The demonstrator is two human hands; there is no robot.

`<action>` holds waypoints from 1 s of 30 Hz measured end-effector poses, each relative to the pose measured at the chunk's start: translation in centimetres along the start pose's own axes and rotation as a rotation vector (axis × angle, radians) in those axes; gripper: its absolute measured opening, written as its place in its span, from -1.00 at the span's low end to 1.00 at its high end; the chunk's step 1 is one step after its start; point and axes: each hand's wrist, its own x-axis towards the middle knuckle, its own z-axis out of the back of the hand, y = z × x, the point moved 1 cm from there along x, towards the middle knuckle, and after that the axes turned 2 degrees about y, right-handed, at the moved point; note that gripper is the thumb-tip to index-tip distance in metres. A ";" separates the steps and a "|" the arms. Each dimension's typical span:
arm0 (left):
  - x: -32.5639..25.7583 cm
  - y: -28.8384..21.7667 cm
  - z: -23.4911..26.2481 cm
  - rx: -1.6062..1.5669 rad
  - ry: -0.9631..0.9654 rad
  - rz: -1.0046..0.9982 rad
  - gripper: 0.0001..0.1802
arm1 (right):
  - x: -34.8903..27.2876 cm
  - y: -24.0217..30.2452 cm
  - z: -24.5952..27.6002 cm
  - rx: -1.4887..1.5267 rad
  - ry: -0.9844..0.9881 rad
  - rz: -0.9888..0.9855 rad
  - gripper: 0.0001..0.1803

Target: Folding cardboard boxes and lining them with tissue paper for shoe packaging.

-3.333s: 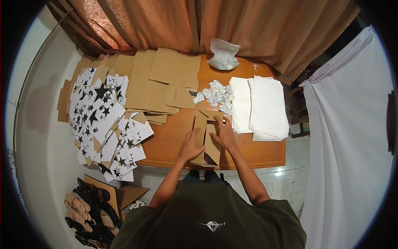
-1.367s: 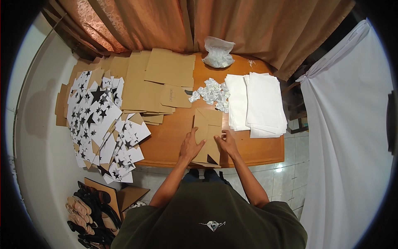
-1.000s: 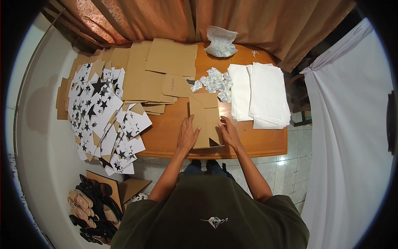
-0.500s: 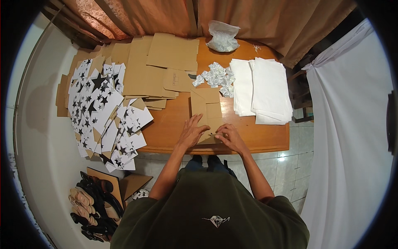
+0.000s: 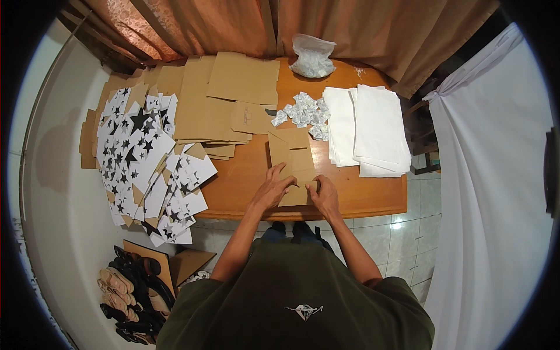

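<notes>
A brown folded cardboard piece (image 5: pixel 300 160) with creased flaps and a small slot lies near the table's front edge. My left hand (image 5: pixel 273 189) rests over its near left part, fingers apart and thumb pointing toward the middle. At the near right edge, my right hand (image 5: pixel 324 195) has its fingers bent together with the thumb, gripping the cardboard's edge. The underside of that grip is hidden. Just beyond the piece lies a heap of small whitish packets (image 5: pixel 306 109).
Flat cardboard sheets (image 5: pixel 242 76) are stacked at the back left. Star-printed white boxes or cards (image 5: pixel 137 154) pile up on the left. White sheets (image 5: pixel 382 128) lie on the right, with a clear plastic bag (image 5: pixel 313 58) behind. Shoes (image 5: pixel 125 291) stand at lower left.
My right hand has shifted outward from over the cardboard's near part to its right edge. The near flap now lies flatter. My left hand stays about where it was.
</notes>
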 end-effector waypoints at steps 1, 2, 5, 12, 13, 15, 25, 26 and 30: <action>0.0 0.1 0.1 0.000 -0.001 0.000 -0.59 | 0.0 0.2 -0.1 0.000 0.000 0.001 -0.64; 0.0 0.2 0.1 -0.007 0.013 0.009 -0.59 | -0.1 0.2 -0.1 -0.025 -0.010 -0.012 -0.65; 0.1 0.3 0.1 0.000 0.013 0.010 -0.60 | -0.2 0.2 -0.5 -0.057 -0.077 0.003 -0.64; 0.0 0.2 -0.3 0.044 -0.015 -0.010 -0.55 | -0.4 2.2 -0.4 -0.001 -0.138 -0.119 -0.55; 0.1 0.1 -0.2 0.044 -0.016 -0.011 -0.55 | -0.4 2.2 -0.4 -0.002 -0.139 -0.119 -0.55; 0.5 -0.4 0.1 -0.029 0.020 0.036 -0.47 | -0.2 1.8 -0.6 -0.186 -0.095 -0.043 -0.46; 0.3 0.4 -0.8 -0.110 -0.124 0.085 -0.27 | -0.7 1.1 -1.7 -0.020 -0.261 0.002 -0.33; 0.3 0.3 -0.8 -0.103 -0.099 0.078 -0.26 | -0.7 1.0 -2.0 -0.028 -0.292 0.063 -0.33; 0.8 -0.1 -0.7 -0.111 -0.084 0.080 -0.22 | -0.6 0.8 -2.6 -0.037 -0.203 0.230 -0.36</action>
